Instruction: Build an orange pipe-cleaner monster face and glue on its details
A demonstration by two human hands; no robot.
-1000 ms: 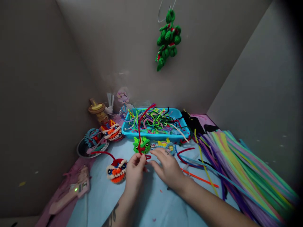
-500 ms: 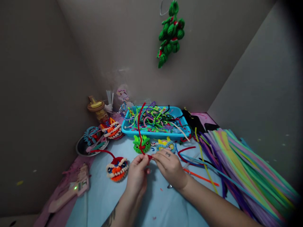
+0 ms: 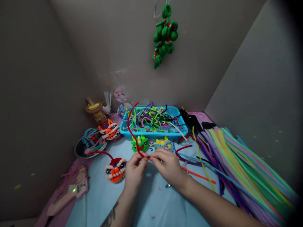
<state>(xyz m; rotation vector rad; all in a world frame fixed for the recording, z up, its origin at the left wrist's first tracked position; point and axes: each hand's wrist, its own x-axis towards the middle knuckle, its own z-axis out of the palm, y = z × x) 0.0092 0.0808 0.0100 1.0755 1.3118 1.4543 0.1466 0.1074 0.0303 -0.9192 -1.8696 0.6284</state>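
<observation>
A long red pipe cleaner (image 3: 129, 124) curves up from between my hands toward the blue tray. My left hand (image 3: 133, 171) pinches its lower end, fingers closed. My right hand (image 3: 168, 166) meets it from the right, fingertips pinched on the same red end. Both hands hover just above the light blue table mat (image 3: 151, 201). Just behind my fingers sits a small green fuzzy figure (image 3: 140, 143). A red, orange and white fuzzy lion head (image 3: 115, 170) lies to the left of my left hand.
A blue tray (image 3: 155, 121) full of mixed pipe cleaner scraps stands at the back. A big sheaf of long pastel pipe cleaners (image 3: 246, 170) fills the right side. A glue gun (image 3: 68, 192) lies front left; a dish of fuzzy figures (image 3: 91, 143) behind it. A green ornament (image 3: 164, 34) hangs above.
My right hand has closed in from flat on the mat to pinch the red pipe cleaner beside my left. The pipe cleaner's free end has swung leftward.
</observation>
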